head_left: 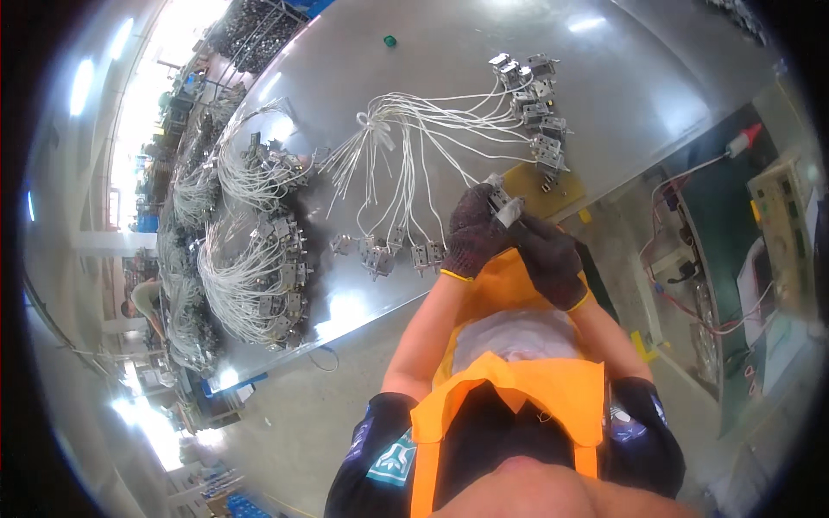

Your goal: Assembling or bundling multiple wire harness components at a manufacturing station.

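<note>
Both my hands wear dark gloves and meet over the near edge of a metal table (pixel 630 104). My left hand (pixel 473 231) is closed around a small boxy metal part (pixel 498 195) that has a white wire running to it. My right hand (pixel 550 261) is closed too, its fingertips at a pale silvery piece (pixel 509 213) beside that part. What the right fingers grip is mostly hidden. The wire belongs to a bundle of white wires (pixel 377 123), tied at one spot. Similar metal parts hang on its other wires, in a right cluster (pixel 546 116) and a near cluster (pixel 377 257).
On the left lie more wire bundles (pixel 246 276) with metal parts, heaped along the table. A yellowish pad (pixel 540 190) lies under the right cluster. A small green object (pixel 389 41) sits far off. To the right, a green-topped bench (pixel 717 207) carries cables. Another person's arm (pixel 148 302) shows far left.
</note>
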A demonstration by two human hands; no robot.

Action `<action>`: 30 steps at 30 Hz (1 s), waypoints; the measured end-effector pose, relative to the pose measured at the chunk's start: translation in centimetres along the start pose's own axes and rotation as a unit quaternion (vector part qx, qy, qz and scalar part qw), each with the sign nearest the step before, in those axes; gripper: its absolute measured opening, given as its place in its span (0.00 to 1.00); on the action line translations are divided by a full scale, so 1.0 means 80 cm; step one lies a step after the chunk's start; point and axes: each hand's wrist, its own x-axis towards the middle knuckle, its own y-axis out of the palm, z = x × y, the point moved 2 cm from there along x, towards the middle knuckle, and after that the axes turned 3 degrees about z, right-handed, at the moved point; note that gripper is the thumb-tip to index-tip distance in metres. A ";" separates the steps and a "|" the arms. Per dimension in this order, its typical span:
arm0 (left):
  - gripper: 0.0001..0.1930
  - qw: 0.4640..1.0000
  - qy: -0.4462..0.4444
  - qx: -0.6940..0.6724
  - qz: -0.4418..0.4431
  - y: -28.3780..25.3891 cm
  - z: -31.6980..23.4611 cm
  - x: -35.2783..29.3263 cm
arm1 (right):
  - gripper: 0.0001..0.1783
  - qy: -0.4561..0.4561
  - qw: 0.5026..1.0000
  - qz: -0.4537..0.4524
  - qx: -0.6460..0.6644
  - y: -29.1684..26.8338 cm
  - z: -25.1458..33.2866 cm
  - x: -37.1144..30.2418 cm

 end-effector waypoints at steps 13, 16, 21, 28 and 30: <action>0.28 0.992 -0.103 -0.078 -0.004 0.002 0.025 -0.014 | 0.15 0.515 0.570 0.030 0.640 0.027 0.015 -0.022; 0.35 0.993 0.072 0.097 0.015 0.003 0.018 -0.023 | 0.14 0.430 0.797 0.079 0.416 0.035 -0.008 -0.041; 0.33 0.954 -0.083 -0.289 0.005 -0.015 -0.016 -0.028 | 0.12 0.363 0.653 -0.003 0.664 0.045 -0.070 -0.023; 0.30 0.998 0.037 -0.050 -0.011 0.013 0.006 -0.021 | 0.15 0.215 0.952 -0.042 0.216 -0.003 -0.065 0.021; 0.35 0.986 0.093 0.133 -0.033 0.022 0.002 -0.022 | 0.15 0.372 0.837 0.000 0.400 -0.006 -0.064 -0.007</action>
